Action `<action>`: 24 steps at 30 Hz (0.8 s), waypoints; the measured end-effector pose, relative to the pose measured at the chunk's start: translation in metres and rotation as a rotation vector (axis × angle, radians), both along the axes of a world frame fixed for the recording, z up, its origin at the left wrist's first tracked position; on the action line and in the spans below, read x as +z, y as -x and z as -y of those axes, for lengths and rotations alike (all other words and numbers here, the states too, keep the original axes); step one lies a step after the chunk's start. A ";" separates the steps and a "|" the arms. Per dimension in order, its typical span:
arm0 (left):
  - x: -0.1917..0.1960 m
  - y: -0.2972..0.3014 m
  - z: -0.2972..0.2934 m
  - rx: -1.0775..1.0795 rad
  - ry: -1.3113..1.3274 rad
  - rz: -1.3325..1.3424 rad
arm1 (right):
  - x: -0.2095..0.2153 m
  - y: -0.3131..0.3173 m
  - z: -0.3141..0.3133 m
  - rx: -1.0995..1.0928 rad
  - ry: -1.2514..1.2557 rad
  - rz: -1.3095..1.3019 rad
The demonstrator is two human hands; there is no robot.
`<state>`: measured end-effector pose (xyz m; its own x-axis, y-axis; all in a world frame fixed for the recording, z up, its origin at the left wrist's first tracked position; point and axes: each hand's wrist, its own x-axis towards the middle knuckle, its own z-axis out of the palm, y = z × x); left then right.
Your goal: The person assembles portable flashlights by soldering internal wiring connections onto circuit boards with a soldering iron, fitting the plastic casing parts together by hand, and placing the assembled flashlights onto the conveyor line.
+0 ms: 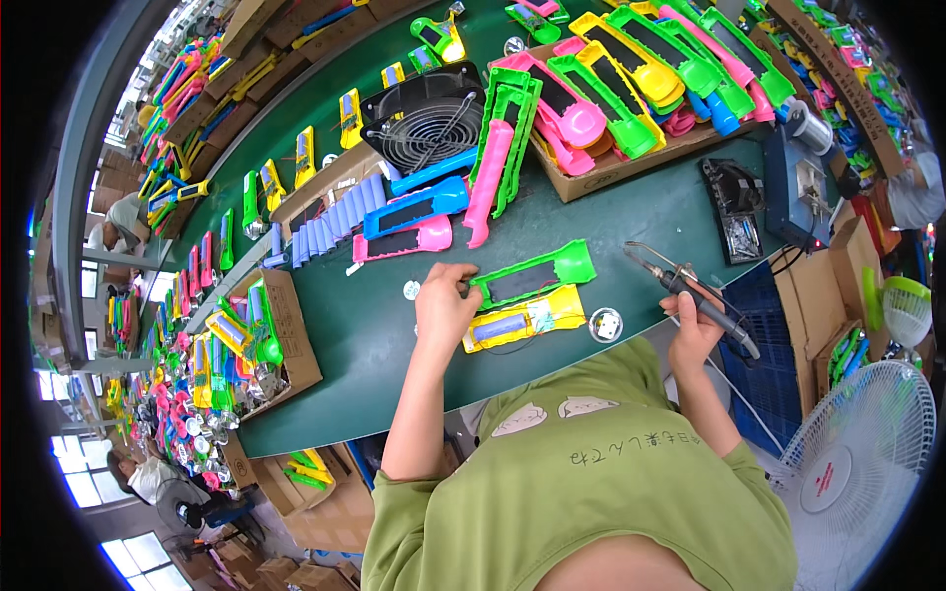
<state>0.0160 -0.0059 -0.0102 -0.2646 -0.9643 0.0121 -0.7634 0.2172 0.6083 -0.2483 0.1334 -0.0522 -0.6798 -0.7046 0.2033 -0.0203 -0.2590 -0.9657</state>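
My left hand [448, 300] is closed on the left end of a green plastic casing [574, 264] with a dark panel set in it. Just below lies a yellow casing [565, 308] holding a purple-blue cylindrical battery [501, 329] and thin wires. Beside its right end rests a round, clear-rimmed lamp piece [605, 324]. My right hand [694, 333] grips the dark handle of a soldering iron [731, 326]. The iron's tip is up and to the left, apart from both casings. A small white disc [411, 290] sits left of my left hand.
Blue and pink casings [414, 209], a row of batteries [340, 214] and a black fan [424, 123] are farther back. A carton [631, 177] heaped with casings stands back right, near a blue soldering station [793, 182]. Another carton [296, 335] is left; a white fan [852, 463] stands right.
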 end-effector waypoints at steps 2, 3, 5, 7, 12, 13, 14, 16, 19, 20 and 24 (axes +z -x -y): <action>0.002 0.002 0.010 -0.038 -0.027 0.099 | 0.001 -0.003 0.005 -0.041 0.008 -0.036; 0.002 0.004 0.011 -0.075 -0.061 0.203 | 0.000 -0.002 0.006 -0.046 0.009 -0.041; 0.002 0.004 -0.001 -0.069 0.039 0.170 | -0.002 0.000 0.006 -0.065 0.026 -0.031; -0.001 0.000 -0.023 -0.064 0.140 0.137 | -0.001 0.003 0.007 -0.075 0.027 -0.039; -0.017 -0.013 -0.079 -0.101 0.416 -0.198 | 0.001 0.006 0.014 -0.080 0.000 -0.068; -0.016 -0.012 -0.078 -0.207 0.345 -0.118 | -0.001 0.010 0.016 -0.073 0.001 -0.104; -0.021 -0.009 -0.073 -0.277 0.363 -0.107 | -0.003 0.014 0.019 -0.067 0.003 -0.140; -0.024 -0.007 -0.063 -0.334 0.386 -0.093 | -0.006 0.017 0.026 -0.067 0.003 -0.174; -0.011 -0.008 -0.045 0.029 -0.270 -0.439 | -0.002 0.018 0.036 -0.085 -0.014 -0.171; -0.004 -0.010 -0.039 -0.013 -0.252 -0.494 | -0.004 0.024 0.036 -0.098 -0.032 -0.241; 0.051 -0.034 -0.009 -0.195 -0.099 -0.588 | -0.014 0.033 0.036 -0.135 -0.036 -0.272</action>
<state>0.0504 0.0035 0.0410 -0.4119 -0.9030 0.1224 -0.2471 0.2400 0.9388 -0.2808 0.0977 -0.0665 -0.6916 -0.6219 0.3673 -0.3109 -0.2026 -0.9286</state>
